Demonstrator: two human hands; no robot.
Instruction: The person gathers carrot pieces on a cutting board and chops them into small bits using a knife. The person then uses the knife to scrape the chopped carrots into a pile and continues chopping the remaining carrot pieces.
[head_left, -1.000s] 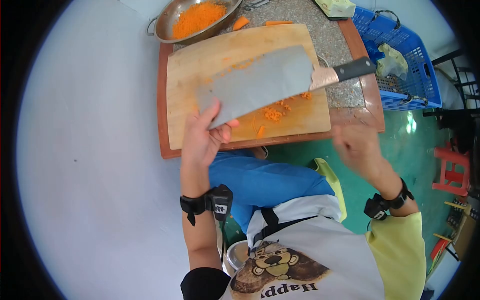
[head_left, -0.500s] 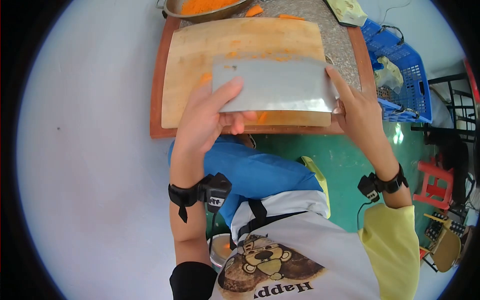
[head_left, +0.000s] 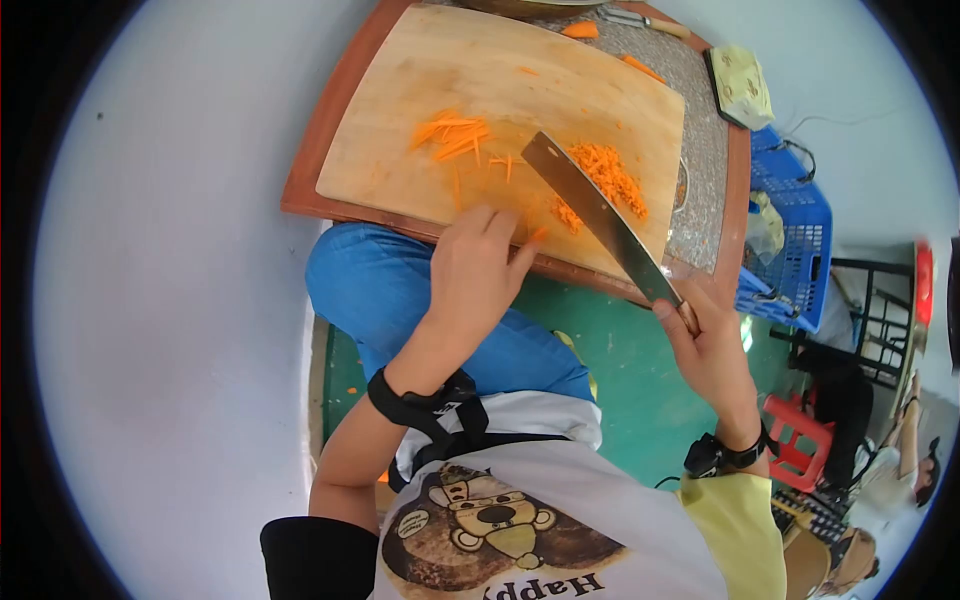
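Observation:
My right hand (head_left: 712,345) is closed around the wooden handle of a cleaver (head_left: 610,220). Its broad blade is seen nearly edge-on and slants up and left over the wooden cutting board (head_left: 390,70). Finely chopped carrot (head_left: 606,178) lies in a heap beside the blade, partly hidden by it. To the left is a loose pile of carrot strips (head_left: 452,135), with a few stray strips around it. My left hand (head_left: 472,265) reaches to the board's near edge, thumb apart from the slightly blurred fingers, close to a small carrot piece (head_left: 540,234).
Beyond the board, carrot pieces (head_left: 580,31) and a peeler-like tool (head_left: 640,20) lie on the speckled tabletop (head_left: 700,160). A metal bowl's edge (head_left: 530,8) shows at the top. A blue crate (head_left: 800,235), a red stool (head_left: 798,440) and another person (head_left: 890,480) are at right.
The cleaver has turned from broadside to nearly edge-on. My left hand has come off the blade and down to the board's near edge. Chopped carrot and strips now show on the board.

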